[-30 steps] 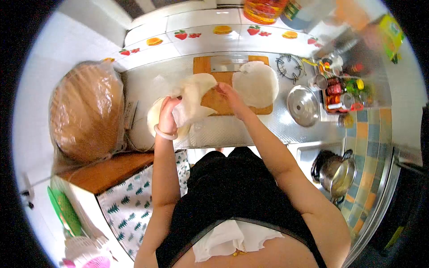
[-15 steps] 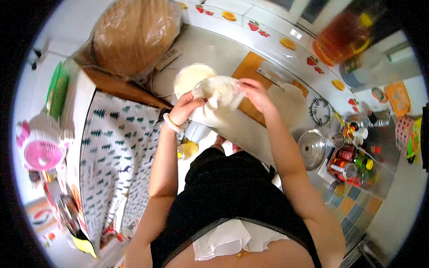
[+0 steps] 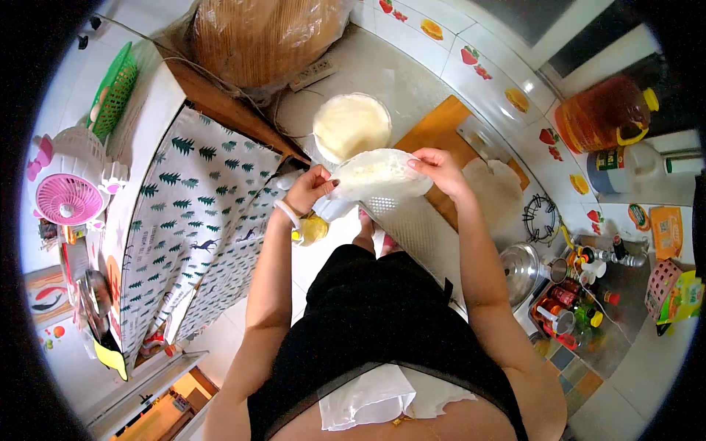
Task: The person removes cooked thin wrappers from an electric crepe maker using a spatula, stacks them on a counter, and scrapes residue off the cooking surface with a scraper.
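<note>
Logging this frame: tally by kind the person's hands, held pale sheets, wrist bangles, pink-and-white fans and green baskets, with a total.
Hands: 2 (left hand, right hand)
Held pale sheet: 1
Wrist bangle: 1
Pink-and-white fan: 1
Green basket: 1
Total: 6

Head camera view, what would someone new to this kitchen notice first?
Probably the thin pale sheet, held between the left hand and the right hand near the picture's centre. Next might come the large round wooden piece in clear plastic at the top, then the pink-and-white fan at the far left.
</note>
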`<state>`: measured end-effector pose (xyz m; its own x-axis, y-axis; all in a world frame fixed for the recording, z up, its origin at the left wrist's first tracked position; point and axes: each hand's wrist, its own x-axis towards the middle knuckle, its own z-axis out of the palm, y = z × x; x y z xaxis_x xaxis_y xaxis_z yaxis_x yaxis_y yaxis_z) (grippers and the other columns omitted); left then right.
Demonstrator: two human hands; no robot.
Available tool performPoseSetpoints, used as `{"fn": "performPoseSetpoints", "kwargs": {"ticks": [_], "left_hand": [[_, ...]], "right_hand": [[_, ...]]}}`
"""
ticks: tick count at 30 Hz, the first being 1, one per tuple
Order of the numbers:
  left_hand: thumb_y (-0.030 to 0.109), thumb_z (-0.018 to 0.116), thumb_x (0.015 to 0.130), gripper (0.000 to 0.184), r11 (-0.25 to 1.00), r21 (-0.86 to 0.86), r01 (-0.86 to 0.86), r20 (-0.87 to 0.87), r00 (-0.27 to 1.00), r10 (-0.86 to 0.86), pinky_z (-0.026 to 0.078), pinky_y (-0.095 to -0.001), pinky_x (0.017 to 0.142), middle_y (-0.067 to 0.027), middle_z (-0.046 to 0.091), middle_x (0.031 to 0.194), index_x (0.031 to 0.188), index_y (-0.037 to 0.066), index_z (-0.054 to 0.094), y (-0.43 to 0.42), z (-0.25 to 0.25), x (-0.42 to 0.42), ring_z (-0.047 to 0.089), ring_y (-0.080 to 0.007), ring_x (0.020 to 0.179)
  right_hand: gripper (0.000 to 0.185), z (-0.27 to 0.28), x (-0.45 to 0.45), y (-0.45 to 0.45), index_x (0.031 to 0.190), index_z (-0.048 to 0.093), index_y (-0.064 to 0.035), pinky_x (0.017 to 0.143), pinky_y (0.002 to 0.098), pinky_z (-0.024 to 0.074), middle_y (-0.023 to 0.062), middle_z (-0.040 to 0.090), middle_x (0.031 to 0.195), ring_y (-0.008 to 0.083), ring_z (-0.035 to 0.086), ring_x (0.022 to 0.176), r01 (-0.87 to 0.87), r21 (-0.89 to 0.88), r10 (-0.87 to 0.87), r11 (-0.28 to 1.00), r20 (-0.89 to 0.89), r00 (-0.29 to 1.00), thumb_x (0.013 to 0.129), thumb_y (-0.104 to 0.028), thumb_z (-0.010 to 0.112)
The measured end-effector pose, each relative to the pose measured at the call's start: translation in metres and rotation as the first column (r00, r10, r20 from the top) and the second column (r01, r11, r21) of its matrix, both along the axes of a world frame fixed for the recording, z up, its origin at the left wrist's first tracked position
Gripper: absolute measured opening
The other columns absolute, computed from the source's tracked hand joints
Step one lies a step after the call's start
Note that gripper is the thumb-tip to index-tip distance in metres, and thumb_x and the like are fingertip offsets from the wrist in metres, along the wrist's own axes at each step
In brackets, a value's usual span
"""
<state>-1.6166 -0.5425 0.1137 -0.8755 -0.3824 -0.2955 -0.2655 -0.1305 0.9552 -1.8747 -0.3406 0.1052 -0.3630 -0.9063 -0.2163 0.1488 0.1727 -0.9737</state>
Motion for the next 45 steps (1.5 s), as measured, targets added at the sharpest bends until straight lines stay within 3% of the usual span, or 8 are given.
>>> {"fn": "performPoseSetpoints", "kwargs": {"ticks": [15, 19, 22, 26, 30, 39, 42, 45], "left_hand": [[0.011, 0.054, 0.093, 0.011, 0.997, 0.027, -0.067, 0.143, 0.988, 0.063, 0.036, -0.0193, 0.050, 0.0051, 0.052, 0.075, 0.100, 0.008, 0.047, -0.067, -0.020, -0.008, 0.043, -0.0030, 0.062], [0.010, 0.058, 0.090, 0.014, 0.976, -0.029, -0.216, -0.033, 0.976, 0.215, 0.039, -0.0188, 0.056, 0.0022, 0.056, 0.080, 0.101, 0.006, 0.050, -0.098, -0.035, -0.033, 0.046, -0.0046, 0.066], [0.007, 0.058, 0.089, 0.014, 0.950, -0.007, -0.313, 0.152, 0.938, 0.311, 0.042, -0.0186, 0.063, 0.0013, 0.057, 0.082, 0.101, 0.006, 0.051, -0.132, -0.062, -0.052, 0.051, -0.0057, 0.072], [0.001, 0.058, 0.084, 0.025, 0.805, -0.223, -0.549, -0.050, 0.832, 0.553, 0.046, -0.0258, 0.074, -0.0056, 0.059, 0.090, 0.108, 0.004, 0.050, -0.155, -0.151, -0.083, 0.056, -0.0126, 0.082], [0.003, 0.066, 0.077, 0.046, 0.805, -0.171, -0.569, 0.078, 0.806, 0.586, 0.048, -0.0296, 0.080, -0.0101, 0.058, 0.101, 0.117, 0.005, 0.045, -0.167, -0.228, -0.074, 0.057, -0.0177, 0.089], [-0.002, 0.062, 0.073, 0.042, 0.756, -0.420, -0.503, 0.295, 0.712, 0.637, 0.049, -0.0328, 0.077, -0.0120, 0.056, 0.101, 0.111, 0.003, 0.046, -0.143, -0.208, -0.064, 0.057, -0.0214, 0.087], [-0.002, 0.060, 0.072, 0.037, 0.606, -0.675, -0.421, 0.192, 0.692, 0.696, 0.046, -0.0372, 0.079, -0.0141, 0.054, 0.100, 0.106, 0.003, 0.048, -0.133, -0.193, -0.068, 0.055, -0.0277, 0.091], [0.001, 0.061, 0.072, 0.034, 0.475, -0.846, -0.241, 0.097, 0.808, 0.581, 0.042, -0.0413, 0.084, -0.0164, 0.052, 0.100, 0.103, 0.004, 0.050, -0.115, -0.160, -0.076, 0.051, -0.0336, 0.096]], "right_hand": [[0.018, 0.015, -0.041, -0.089, 0.100, 0.060, -0.0031, 0.073, 0.0237, 0.0444, -0.0024, 0.059, 0.084, 0.0072, 0.053, 0.079, -0.346, 0.229, 0.350, 0.910, 0.022, 0.936, 0.092, -0.019, 0.057], [0.018, 0.001, -0.058, -0.126, 0.099, 0.061, -0.0082, 0.064, 0.0199, 0.0406, -0.0056, 0.058, 0.081, 0.0035, 0.050, 0.075, -0.321, 0.213, 0.288, 0.923, 0.170, 0.942, 0.092, -0.024, 0.057], [0.020, -0.049, -0.074, -0.163, 0.103, 0.061, -0.0089, 0.066, 0.0215, 0.0421, -0.0044, 0.059, 0.084, 0.0044, 0.052, 0.078, -0.207, 0.254, 0.167, 0.945, 0.173, 0.971, 0.091, -0.025, 0.058], [0.033, -0.152, -0.081, -0.209, 0.114, 0.056, -0.0063, 0.072, 0.0274, 0.0470, 0.0041, 0.062, 0.095, 0.0128, 0.057, 0.085, -0.033, 0.286, 0.008, 0.958, 0.086, 0.996, 0.087, -0.024, 0.065], [0.044, -0.186, -0.077, -0.213, 0.121, 0.049, -0.0049, 0.079, 0.0283, 0.0474, 0.0089, 0.061, 0.101, 0.0159, 0.058, 0.093, 0.101, 0.269, -0.128, 0.958, 0.087, 0.988, 0.083, -0.016, 0.068], [0.040, -0.163, -0.060, -0.177, 0.113, 0.048, -0.0034, 0.075, 0.0326, 0.0502, 0.0103, 0.057, 0.100, 0.0197, 0.059, 0.088, 0.261, 0.403, -0.167, 0.877, -0.252, 0.953, 0.078, -0.006, 0.067], [0.035, -0.156, -0.043, -0.167, 0.108, 0.050, -0.0067, 0.080, 0.0408, 0.0482, 0.0141, 0.057, 0.097, 0.0297, 0.057, 0.094, 0.444, 0.247, -0.159, 0.861, -0.699, 0.697, 0.076, -0.008, 0.063], [0.036, -0.123, -0.027, -0.163, 0.105, 0.054, -0.0085, 0.082, 0.0450, 0.0455, 0.0147, 0.054, 0.099, 0.0338, 0.053, 0.095, 0.335, 0.149, -0.065, 0.931, -0.832, 0.551, 0.070, -0.008, 0.063]]}}
